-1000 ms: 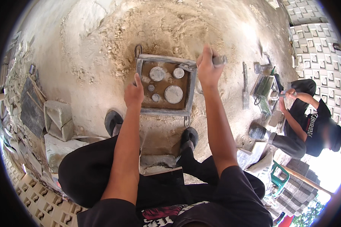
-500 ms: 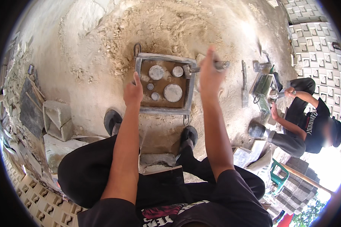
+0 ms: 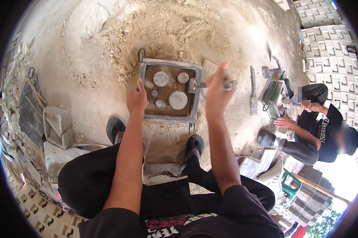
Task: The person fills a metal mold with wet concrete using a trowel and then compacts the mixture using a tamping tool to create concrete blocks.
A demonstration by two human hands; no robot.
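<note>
A square grey mould frame [image 3: 167,119] with a wire loop at two corners lies on the ground, filled with brown sandy material. Several pale round discs of different sizes sit in it, the largest disc [image 3: 178,100] toward the lower right. My left hand [image 3: 137,99] is closed on the frame's left side, thumb pointing up along it. A hammer [image 3: 192,85] has its block-like head at the inner face of the frame's right side. Its handle runs right into my right hand [image 3: 218,93], which is wrapped round it and somewhat blurred.
Loose sandy soil [image 3: 135,39] spreads beyond the frame. Hollow blocks [image 3: 59,125] stand at left. To the right, a co-worker [image 3: 316,123] sits holding a hammer [image 3: 290,103] by another mould [image 3: 272,95]. A flat bar [image 3: 253,91] lies between us. Patterned blocks [image 3: 326,55] are stacked behind.
My hammer's head has shifted slightly down along the frame's right side. The view has moved a little. The co-worker's free hand has come lower and left, beside their mould.
</note>
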